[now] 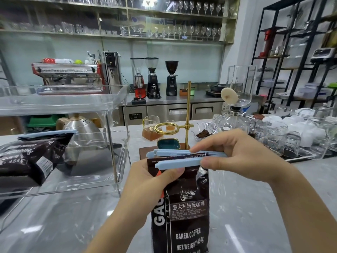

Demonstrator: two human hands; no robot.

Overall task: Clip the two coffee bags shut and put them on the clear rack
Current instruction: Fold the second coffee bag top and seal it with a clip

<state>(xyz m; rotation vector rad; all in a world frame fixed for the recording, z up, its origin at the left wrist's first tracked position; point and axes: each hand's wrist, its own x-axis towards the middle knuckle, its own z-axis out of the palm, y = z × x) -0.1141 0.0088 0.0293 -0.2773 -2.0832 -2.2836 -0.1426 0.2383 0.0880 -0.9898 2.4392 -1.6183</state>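
A dark coffee bag [184,212] stands upright on the counter in front of me. My left hand [145,181] grips its upper left side, thumb across the front. A pale blue clip [175,157] straddles the bag's folded top, its two arms still apart at the left end. My right hand [235,154] pinches the clip's right end between thumb and fingers. A second coffee bag [27,159] lies on its side on the lower shelf of the clear rack [116,143] at the left, with a blue clip [49,133] along its top.
Behind the bag stands a gold pour-over stand [187,115] on a wooden base with a teal dish [168,144]. A glass server of coffee [150,129], a steel kettle [82,128] and a tray of glasses [284,137] are nearby.
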